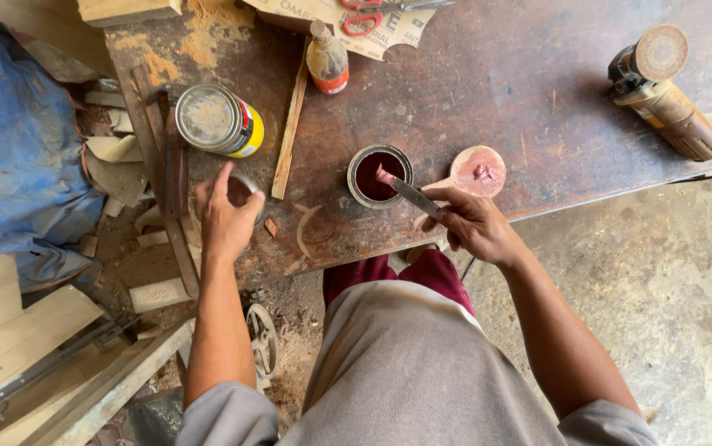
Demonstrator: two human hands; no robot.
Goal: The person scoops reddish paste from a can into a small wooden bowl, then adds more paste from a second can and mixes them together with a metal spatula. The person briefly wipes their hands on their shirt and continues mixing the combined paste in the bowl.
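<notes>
Two hands over stained workbench [488, 91]: left [225, 216] grips lid [243, 188], right [473, 223] pinches knife [410, 195].

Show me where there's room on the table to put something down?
The widest bare patch of the table lies between the glue bottle and the angle grinder, above the wooden spoon. It is crowded around the open tin, where the right hand dips a putty knife, and by the left hand near the yellow can.

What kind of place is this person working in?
Most likely a woodworking shop. An angle grinder lies on the worn bench, sawdust and wood offcuts lie about, and the right hand dips a blade into an open tin of dark red stuff.
</notes>
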